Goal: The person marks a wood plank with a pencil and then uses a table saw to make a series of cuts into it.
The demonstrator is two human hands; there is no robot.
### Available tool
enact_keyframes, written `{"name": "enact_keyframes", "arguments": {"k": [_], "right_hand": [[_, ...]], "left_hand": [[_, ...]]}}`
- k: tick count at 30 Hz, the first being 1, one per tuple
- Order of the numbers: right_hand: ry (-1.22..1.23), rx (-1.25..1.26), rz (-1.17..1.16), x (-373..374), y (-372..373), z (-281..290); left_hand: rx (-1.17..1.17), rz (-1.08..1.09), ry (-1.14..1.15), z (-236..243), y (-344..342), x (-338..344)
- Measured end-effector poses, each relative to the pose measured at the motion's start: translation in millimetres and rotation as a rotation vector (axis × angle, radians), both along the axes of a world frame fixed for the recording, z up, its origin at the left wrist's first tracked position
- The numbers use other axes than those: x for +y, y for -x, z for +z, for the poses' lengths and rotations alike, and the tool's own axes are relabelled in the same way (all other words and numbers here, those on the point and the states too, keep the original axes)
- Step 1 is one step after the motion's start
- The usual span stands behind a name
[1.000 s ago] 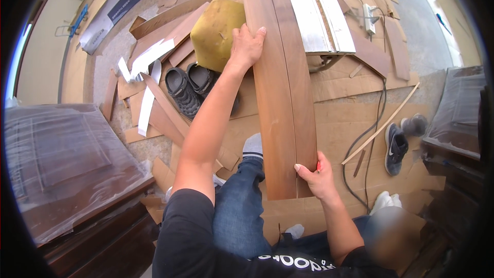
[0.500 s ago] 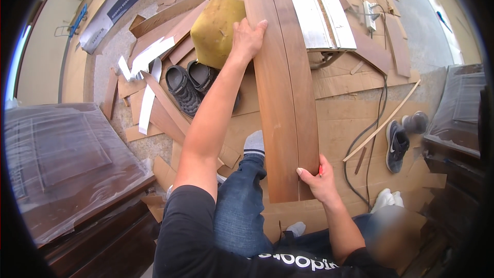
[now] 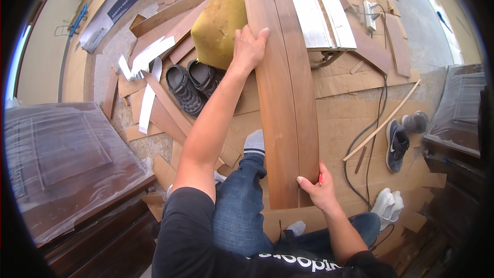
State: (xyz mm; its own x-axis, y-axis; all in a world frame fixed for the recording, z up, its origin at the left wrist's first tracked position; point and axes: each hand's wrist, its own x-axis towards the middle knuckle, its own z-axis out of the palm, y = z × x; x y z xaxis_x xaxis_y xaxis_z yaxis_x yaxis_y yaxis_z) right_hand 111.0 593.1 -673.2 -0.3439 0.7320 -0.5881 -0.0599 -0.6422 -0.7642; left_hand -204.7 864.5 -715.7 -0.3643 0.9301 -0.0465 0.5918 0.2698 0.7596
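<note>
My left hand (image 3: 249, 48) grips the left edge of a long brown wooden plank (image 3: 280, 103), beside a yellow, dented object (image 3: 216, 28). My right hand (image 3: 317, 190) holds the plank near its lower end, thumb on top, with a small red item (image 3: 320, 178) at its fingers, possibly a pencil. A thin dark line runs along the plank. The far part of the plank lies along a white board or tabletop (image 3: 327, 15) with a lengthwise slot. My socked foot (image 3: 254, 144) is under the plank's left side, on cardboard.
Black clogs (image 3: 182, 90), paper strips (image 3: 146, 108) and wood offcuts lie left. A power strip (image 3: 369, 16), cables, a thin batten (image 3: 383, 118), sneakers (image 3: 396, 146) and white shoes (image 3: 386, 203) lie right. Plastic-covered dark wooden panels (image 3: 72, 154) flank me. A long box (image 3: 116, 10) lies back left.
The plank has slid slightly toward me, its near end now lower in view. My right hand has moved down with it, and my left hand shifted a little along its edge.
</note>
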Motion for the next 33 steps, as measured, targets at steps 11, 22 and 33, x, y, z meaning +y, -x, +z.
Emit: {"name": "enact_keyframes", "arguments": {"k": [11,22,33], "right_hand": [[-0.004,0.0,-0.028,-7,1,-2],[-0.031,-0.02,0.002,-19,-8,-1],[0.028,-0.033,-0.022,-36,-17,1]], "left_hand": [[-0.069,0.082,0.042,4,18,46],[-0.061,0.041,-0.01,-2,11,25],[-0.022,0.014,-0.004,-3,6,8]]}}
